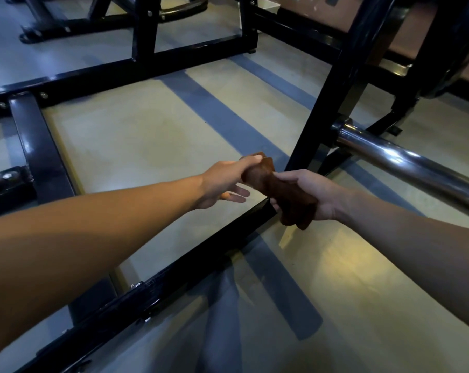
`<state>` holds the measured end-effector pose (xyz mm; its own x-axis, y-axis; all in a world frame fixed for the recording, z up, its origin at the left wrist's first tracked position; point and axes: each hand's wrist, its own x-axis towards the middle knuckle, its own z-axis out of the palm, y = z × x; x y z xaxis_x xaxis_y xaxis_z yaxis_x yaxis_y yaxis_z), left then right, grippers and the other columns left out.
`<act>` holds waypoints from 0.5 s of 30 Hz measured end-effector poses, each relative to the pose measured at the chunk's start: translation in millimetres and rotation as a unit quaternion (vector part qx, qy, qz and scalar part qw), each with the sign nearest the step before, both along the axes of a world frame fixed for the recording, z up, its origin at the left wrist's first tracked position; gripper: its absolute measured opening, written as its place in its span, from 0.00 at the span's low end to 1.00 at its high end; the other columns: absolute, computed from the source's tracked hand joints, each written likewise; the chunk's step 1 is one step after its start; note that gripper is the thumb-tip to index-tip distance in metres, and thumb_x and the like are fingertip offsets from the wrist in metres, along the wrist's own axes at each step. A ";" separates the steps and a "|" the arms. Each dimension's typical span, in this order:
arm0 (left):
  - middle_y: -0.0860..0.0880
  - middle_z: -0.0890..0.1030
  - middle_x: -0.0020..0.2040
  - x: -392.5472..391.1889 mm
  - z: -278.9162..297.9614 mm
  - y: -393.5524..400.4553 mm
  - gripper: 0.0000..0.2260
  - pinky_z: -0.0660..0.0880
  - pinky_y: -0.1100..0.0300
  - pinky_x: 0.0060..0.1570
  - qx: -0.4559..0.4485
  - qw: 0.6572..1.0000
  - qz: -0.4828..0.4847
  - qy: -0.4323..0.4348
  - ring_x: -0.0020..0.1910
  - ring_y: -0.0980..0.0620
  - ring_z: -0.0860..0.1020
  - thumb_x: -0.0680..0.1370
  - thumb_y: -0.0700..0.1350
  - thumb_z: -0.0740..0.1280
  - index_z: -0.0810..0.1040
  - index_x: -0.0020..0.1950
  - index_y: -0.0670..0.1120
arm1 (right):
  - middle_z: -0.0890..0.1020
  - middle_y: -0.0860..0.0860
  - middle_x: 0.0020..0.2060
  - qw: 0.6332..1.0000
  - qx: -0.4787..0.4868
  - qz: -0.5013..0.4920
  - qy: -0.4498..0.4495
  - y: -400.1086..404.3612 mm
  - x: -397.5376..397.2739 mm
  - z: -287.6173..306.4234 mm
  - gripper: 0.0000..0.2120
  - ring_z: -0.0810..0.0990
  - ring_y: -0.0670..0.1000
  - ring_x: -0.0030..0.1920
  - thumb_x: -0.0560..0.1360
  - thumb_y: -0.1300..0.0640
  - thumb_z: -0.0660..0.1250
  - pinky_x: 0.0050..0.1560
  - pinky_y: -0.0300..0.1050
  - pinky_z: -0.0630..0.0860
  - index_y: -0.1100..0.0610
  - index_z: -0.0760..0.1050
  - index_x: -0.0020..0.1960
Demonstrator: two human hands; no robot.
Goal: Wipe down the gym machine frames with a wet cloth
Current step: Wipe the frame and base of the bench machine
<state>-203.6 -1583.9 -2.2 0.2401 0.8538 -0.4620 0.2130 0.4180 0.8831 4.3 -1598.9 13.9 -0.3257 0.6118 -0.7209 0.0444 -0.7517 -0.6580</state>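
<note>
Floor bar, left of frame: a black machine frame [43, 146] lies on the pale floor [136, 135], with bolted joints at the upper left.
Left hand [222, 181]: centre of the frame; thumb and forefinger pinch the far end of the cloth, the other fingers are spread and straight.
Cloth [273, 187]: brown, rolled and twisted between the two hands, held above a diagonal black base rail [174, 273].
Right hand [306, 195]: just right of centre, fingers curled tightly round the near end of the cloth.
Upright post [343, 68]: black, slanting up toward the upper right.
Chrome bar [405, 160]: right edge, jutting from the post.
Writing: no brand, label or lettering can be read anywhere.
</note>
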 end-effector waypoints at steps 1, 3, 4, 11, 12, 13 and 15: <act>0.46 0.86 0.51 3.5 0.3 -1.6 0.20 0.83 0.56 0.46 0.004 1.000 0.008 -0.005 0.41 0.49 0.84 0.78 0.60 0.70 0.82 0.62 0.47 | 0.81 0.57 0.41 0.999 0.003 0.028 -0.016 -0.6 -0.8 -0.5 0.23 0.80 0.51 0.40 0.84 0.46 0.63 0.46 0.45 0.78 0.64 0.75 0.66; 0.45 0.85 0.47 7.6 -3.8 -3.2 0.16 0.83 0.57 0.42 0.008 1.000 0.029 0.002 0.37 0.49 0.84 0.79 0.54 0.72 0.82 0.60 0.44 | 0.84 0.58 0.45 0.995 0.013 0.082 -0.059 -1.8 -2.5 -3.7 0.25 0.82 0.52 0.42 0.84 0.42 0.62 0.49 0.46 0.80 0.63 0.77 0.66; 0.44 0.85 0.45 7.2 -6.3 -3.5 0.13 0.83 0.57 0.41 0.006 0.999 0.039 0.010 0.35 0.49 0.83 0.79 0.51 0.72 0.82 0.58 0.43 | 0.85 0.58 0.47 0.990 0.037 0.102 -0.095 -2.7 -5.1 -6.5 0.26 0.84 0.52 0.44 0.83 0.40 0.62 0.50 0.47 0.81 0.62 0.78 0.65; 0.42 0.83 0.42 0.5 -11.4 -8.8 0.14 0.80 0.61 0.31 -0.019 0.995 0.083 0.045 0.30 0.50 0.81 0.81 0.47 0.68 0.79 0.60 0.37 | 0.78 0.46 0.63 0.799 0.440 0.178 -0.368 -26.9 -27.2 -29.6 0.33 0.80 0.50 0.58 0.77 0.36 0.69 0.60 0.50 0.77 0.48 0.66 0.76; 0.43 0.82 0.40 1.1 -10.2 -9.8 0.14 0.79 0.62 0.31 -0.019 0.995 0.085 0.039 0.29 0.51 0.81 0.82 0.48 0.67 0.79 0.60 0.37 | 0.78 0.47 0.63 0.765 0.458 0.217 -0.398 -30.7 -28.9 -36.4 0.34 0.79 0.51 0.59 0.76 0.36 0.70 0.62 0.53 0.77 0.48 0.65 0.76; 0.44 0.82 0.40 1.8 -9.5 -11.2 0.14 0.80 0.62 0.32 -0.018 0.996 0.085 0.033 0.29 0.52 0.80 0.82 0.48 0.66 0.79 0.59 0.38 | 0.78 0.48 0.63 0.738 0.478 0.228 -0.418 -33.5 -30.3 -42.8 0.33 0.78 0.52 0.59 0.76 0.38 0.70 0.62 0.55 0.77 0.48 0.64 0.76; 0.44 0.82 0.41 2.9 -8.7 -13.1 0.12 0.82 0.61 0.36 -0.019 0.997 0.079 0.013 0.30 0.53 0.81 0.83 0.48 0.66 0.80 0.58 0.41 | 0.78 0.50 0.60 0.731 0.503 0.195 -0.418 -34.9 -31.5 -47.3 0.29 0.78 0.54 0.58 0.77 0.45 0.70 0.61 0.56 0.77 0.49 0.65 0.74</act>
